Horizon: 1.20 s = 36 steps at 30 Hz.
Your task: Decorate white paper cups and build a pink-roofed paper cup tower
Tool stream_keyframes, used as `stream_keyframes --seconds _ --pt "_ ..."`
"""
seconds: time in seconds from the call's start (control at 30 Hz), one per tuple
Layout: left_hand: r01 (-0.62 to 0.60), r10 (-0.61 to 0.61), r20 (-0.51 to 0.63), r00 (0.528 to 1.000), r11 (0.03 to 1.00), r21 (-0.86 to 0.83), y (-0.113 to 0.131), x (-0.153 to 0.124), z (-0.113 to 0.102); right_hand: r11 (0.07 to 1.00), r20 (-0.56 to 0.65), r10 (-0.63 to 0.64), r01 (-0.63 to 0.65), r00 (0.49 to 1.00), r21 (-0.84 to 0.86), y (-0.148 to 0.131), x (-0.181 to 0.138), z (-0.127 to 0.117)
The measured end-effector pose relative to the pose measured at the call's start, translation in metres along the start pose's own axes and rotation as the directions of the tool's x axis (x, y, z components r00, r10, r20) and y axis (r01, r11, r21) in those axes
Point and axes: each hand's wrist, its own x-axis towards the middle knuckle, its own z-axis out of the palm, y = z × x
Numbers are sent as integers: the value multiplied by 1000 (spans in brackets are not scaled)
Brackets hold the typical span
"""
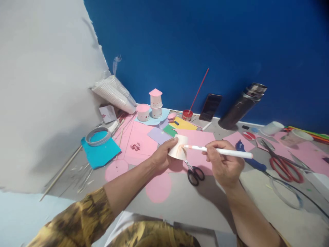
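My left hand (pixel 163 152) is closed on a white paper cup (pixel 178 151), tilted over the middle of the table. In my right hand (pixel 227 164) is a white marker (pixel 233 152), held level with its peach tip against or very near the cup's side. Faint peach-coloured marks show on the cup near that tip. Black-handled scissors (pixel 194 174) lie just below the cup. A pink paper sheet (pixel 199 135) is spread behind it, and a pink paper circle (pixel 158 187) lies nearer to me.
Behind stand a decorated cup tower (pixel 156 103) and a stack of cups (pixel 113 94). A tape roll (pixel 97 136) rests on blue paper at left. Rightward are a dark flask (pixel 241 106), a phone (pixel 210 107), red-handled scissors (pixel 285 168) and a blue glue gun (pixel 250 159) with its cord.
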Motion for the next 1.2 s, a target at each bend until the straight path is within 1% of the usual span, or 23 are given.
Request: stream_keyframes --seconds 0.07,0.17,0.23,0.3,0.33,0.43,0.47,0.57,0.63,0.7,0.77,0.83,0.9,1.07,1.2 --pt "7 -7 -13 1000 1000 -11 1 -1 2 1000 14 10 -9 1000 -13 1 0 0" --pt "22 -22 -49 999 1000 11 2 -2 5 1000 87 17 -19 996 19 0 -1 -1" --pt "36 -35 -57 998 999 12 4 -3 6 999 72 17 -20 997 36 -1 -1 -2" --pt "43 -43 -52 998 999 7 5 -4 7 1000 36 18 -19 999 25 -2 -1 -1" --pt "44 -44 -53 998 999 8 5 -4 8 1000 37 15 -15 999 18 -2 -1 -1" --pt "48 -46 -64 997 999 26 6 -5 8 999 107 6 -10 994 38 -2 0 0" --pt "49 -48 -58 997 998 29 6 -5 7 999 109 11 -17 994 52 -2 0 1" --pt "58 -58 -16 998 998 31 6 -4 5 996 66 44 -49 997 76 -1 -1 1" --pt "61 -61 9 998 997 43 6 -3 3 992 79 68 -76 995 99 -1 -1 1" --pt "70 -72 46 996 997 44 7 -2 1 984 66 105 -113 992 138 1 0 1" --pt "90 -93 100 991 995 35 8 -1 0 971 -28 159 -151 987 187 3 4 0" --pt "105 -109 135 985 994 36 9 -2 0 953 -128 218 -183 967 241 6 8 0" --pt "93 -98 136 986 995 43 10 -3 1 927 -162 280 -222 946 304 10 12 1" --pt "40 -45 105 993 998 48 12 -5 4 835 -80 428 -360 900 415 19 16 3" --pt "47 -51 118 992 998 38 15 -5 3 796 -25 475 -417 880 439 22 17 3"
